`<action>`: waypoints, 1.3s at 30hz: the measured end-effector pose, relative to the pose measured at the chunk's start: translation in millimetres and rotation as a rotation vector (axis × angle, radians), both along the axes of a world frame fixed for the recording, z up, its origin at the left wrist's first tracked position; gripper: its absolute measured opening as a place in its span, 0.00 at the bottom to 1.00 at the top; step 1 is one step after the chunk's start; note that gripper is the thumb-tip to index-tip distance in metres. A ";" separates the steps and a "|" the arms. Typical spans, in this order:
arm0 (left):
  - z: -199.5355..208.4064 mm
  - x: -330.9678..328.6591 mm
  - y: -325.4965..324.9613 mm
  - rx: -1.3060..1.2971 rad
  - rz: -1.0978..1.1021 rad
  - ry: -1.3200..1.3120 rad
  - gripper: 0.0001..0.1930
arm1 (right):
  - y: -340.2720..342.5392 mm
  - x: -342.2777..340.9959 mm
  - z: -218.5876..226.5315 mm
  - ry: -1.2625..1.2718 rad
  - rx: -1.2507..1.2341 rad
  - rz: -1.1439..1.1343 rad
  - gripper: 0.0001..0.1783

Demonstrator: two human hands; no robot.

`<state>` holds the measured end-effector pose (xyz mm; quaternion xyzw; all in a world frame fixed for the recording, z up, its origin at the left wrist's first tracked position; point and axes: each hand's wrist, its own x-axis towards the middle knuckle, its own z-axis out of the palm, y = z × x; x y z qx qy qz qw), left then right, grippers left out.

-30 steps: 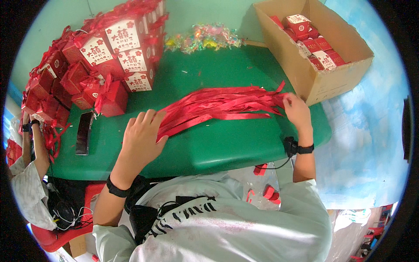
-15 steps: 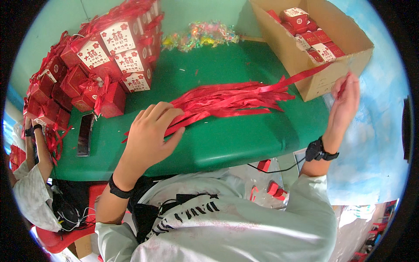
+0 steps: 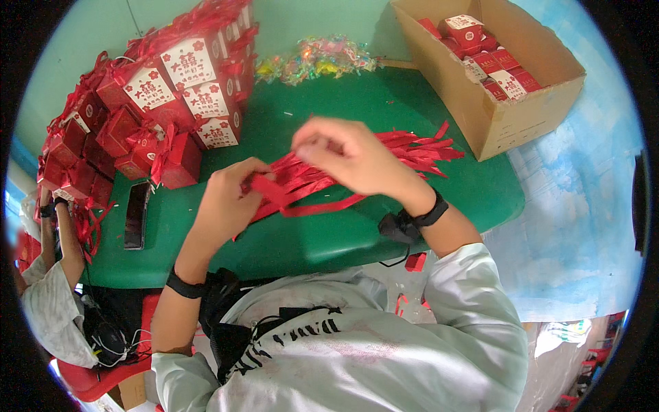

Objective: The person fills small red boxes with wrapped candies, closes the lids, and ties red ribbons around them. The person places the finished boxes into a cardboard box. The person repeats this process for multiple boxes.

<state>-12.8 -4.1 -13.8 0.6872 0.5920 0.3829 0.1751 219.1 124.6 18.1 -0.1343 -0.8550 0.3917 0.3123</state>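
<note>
A bundle of long red ribbons [image 3: 419,151] lies across the green tabletop in front of me. My left hand [image 3: 230,199] is closed at the bundle's left end, with a red ribbon [image 3: 322,206] pinched between thumb and fingers. From there that ribbon folds over and loops out to the right, slightly above the table. Over the bundle hovers my right hand [image 3: 357,158], its fingers curled together close to the left hand. Its fingers hide whatever they hold.
Stacked red gift boxes [image 3: 182,154] with ribbons rise at the left, beside a dark phone [image 3: 136,215]. Candies in shiny wrappers [image 3: 319,58] lie at the back. An open cardboard box [image 3: 528,127] holding red boxes stands at the right. Another person's arm [image 3: 67,233] shows at far left.
My right hand has come from the far right, beside the cardboard box, back to the left over the bundle. The ribbon stretched towards it now loops at my left hand, which has closed.
</note>
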 end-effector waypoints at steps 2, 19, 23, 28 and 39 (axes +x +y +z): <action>-11.3 -17.7 -6.7 0.036 0.076 0.131 0.10 | 41.5 17.2 -25.4 -0.063 0.125 -0.188 0.10; 16.4 -45.9 -52.2 0.018 0.399 0.633 0.20 | 106.6 175.1 -49.9 -0.391 0.422 -0.571 0.14; 17.9 -60.2 -58.8 -0.250 0.371 0.384 0.13 | 35.0 91.7 -44.1 -0.432 0.408 -0.144 0.11; 14.6 -76.6 -77.5 -0.145 0.217 0.088 0.11 | -9.9 33.2 -71.7 -0.483 0.620 -0.029 0.13; 15.6 -58.0 -80.5 -0.080 0.165 -0.022 0.12 | 24.9 71.0 -17.4 -0.277 0.662 -0.312 0.08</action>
